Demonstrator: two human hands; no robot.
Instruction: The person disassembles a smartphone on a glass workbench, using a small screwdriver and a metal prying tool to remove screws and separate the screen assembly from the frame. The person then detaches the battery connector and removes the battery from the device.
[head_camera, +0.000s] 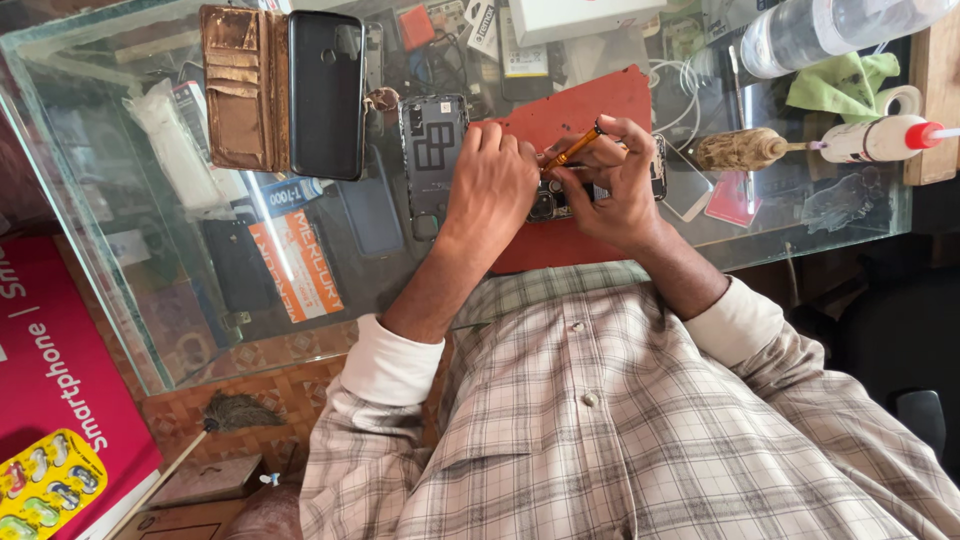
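Carefully, we keep the orange-handled screwdriver (574, 148) upright on the screw and press straight down, turning slowly so the tip does not slip. Our right hand (612, 185) is closed around that tool, fingers pinched on its shaft. Our left hand (492, 182) lies curled, knuckles up, holding down the opened phone (553, 200), which sits between and partly under both hands on the red mat (570, 105). Just beyond the left hand lies a dark phone frame (432, 150).
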